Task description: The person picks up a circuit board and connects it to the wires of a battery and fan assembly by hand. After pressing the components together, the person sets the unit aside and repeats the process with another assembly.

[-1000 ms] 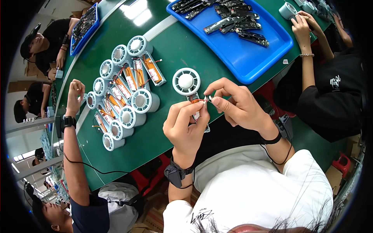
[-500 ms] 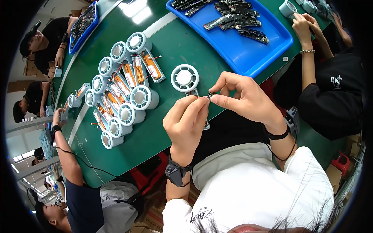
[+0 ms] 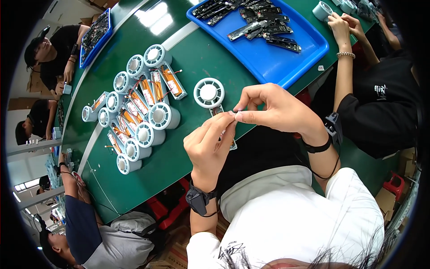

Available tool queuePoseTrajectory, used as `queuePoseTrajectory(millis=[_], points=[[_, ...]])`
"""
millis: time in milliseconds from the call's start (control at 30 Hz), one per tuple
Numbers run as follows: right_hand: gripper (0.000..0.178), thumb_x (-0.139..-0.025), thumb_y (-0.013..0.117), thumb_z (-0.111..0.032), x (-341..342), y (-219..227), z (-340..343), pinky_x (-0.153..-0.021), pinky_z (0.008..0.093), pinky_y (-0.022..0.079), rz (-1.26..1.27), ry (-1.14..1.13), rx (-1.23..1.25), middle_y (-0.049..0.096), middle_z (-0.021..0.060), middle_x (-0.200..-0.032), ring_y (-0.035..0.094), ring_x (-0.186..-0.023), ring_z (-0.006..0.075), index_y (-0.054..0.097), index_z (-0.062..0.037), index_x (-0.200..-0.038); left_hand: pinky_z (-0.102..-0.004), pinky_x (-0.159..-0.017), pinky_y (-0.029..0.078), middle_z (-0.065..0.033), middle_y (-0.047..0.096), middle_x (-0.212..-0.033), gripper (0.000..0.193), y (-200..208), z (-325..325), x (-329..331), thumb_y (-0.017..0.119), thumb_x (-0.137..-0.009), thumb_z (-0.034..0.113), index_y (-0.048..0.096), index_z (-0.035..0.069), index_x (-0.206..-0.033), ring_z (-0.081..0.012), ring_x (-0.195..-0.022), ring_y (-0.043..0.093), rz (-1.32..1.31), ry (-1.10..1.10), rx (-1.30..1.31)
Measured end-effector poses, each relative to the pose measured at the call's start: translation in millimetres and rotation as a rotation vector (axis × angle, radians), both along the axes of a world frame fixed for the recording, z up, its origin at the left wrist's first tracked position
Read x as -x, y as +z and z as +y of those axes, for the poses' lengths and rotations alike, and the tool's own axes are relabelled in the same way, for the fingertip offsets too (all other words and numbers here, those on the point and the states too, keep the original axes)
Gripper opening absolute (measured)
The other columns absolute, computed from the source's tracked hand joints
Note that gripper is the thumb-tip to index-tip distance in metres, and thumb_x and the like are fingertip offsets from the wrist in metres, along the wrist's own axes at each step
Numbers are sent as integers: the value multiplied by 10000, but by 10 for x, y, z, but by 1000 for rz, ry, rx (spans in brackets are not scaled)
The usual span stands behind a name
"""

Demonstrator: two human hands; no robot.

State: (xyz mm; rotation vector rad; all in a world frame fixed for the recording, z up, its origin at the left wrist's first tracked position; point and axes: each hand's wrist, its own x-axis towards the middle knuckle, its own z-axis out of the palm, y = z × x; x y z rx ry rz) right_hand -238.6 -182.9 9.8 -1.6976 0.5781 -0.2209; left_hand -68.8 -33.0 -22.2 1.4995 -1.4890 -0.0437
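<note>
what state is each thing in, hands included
left hand: fingertips pinched
right hand: thumb and index pinched
small part: between fingertips, mostly hidden
fan by the hands: face up, handle partly covered
grouped fans: visible handles open, wires exposed
blue tray: partly filled
black boards: piled loosely

A red stool (image 3: pixel 394 184) stands at the far right, near a cardboard box (image 3: pixel 384 201). A second red stool (image 3: pixel 172 213), partly hidden, shows beside the green table (image 3: pixel 134 193). A co-worker (image 3: pixel 385 123) at the right wears a beaded bracelet (image 3: pixel 346 55). At lower left, another person (image 3: pixel 79 226) wears a black cap (image 3: pixel 46 244). A small white label (image 3: pixel 320 68) lies near the table's right edge.
</note>
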Motion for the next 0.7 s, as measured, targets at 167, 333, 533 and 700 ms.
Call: queuePoseTrajectory(millis=[167, 333, 533, 700], points=[[227, -1012, 803, -218, -36, 213, -35, -586, 222, 480, 132, 80, 0, 748, 55, -862, 701, -762, 91, 744, 0, -1032, -242, -512, 496, -96, 817, -1004, 261, 28, 36, 13, 862, -831, -74, 788, 51, -1048, -136, -663, 710, 44, 13, -21], [112, -998, 789, -99, 70, 405, 95, -605, 265, 541, -247, -137, 486, 745, 113, -943, 690, -639, 151, 765, -3, -1051, -233, -500, 474, -92, 813, -1008, 275, 34, 31, -24, 846, -832, -100, 775, 42, -1058, -109, -650, 683, 119, 50, -14], [194, -912, 797, 27, 108, 1011, 471, -505, 304, 537, -1115, 96, 177, 733, 180, -951, 626, -554, 180, 737, -26, -1088, -220, -502, 460, -86, 809, -1034, 276, 39, 108, -119, 834, -842, -110, 760, 31, -1068, -78, -635, 651, 228, 46, -38], [332, -849, 841, 21, -250, 1422, 479, -409, 300, 504, -1359, 498, 10, 739, 213, -896, 594, -492, 195, 686, -17, -1140, -223, -598, 495, -81, 802, -1084, 258, 125, 61, 11, 818, -868, -100, 734, 6, -1087, -67, -671, 625, 294, 10, -106]])
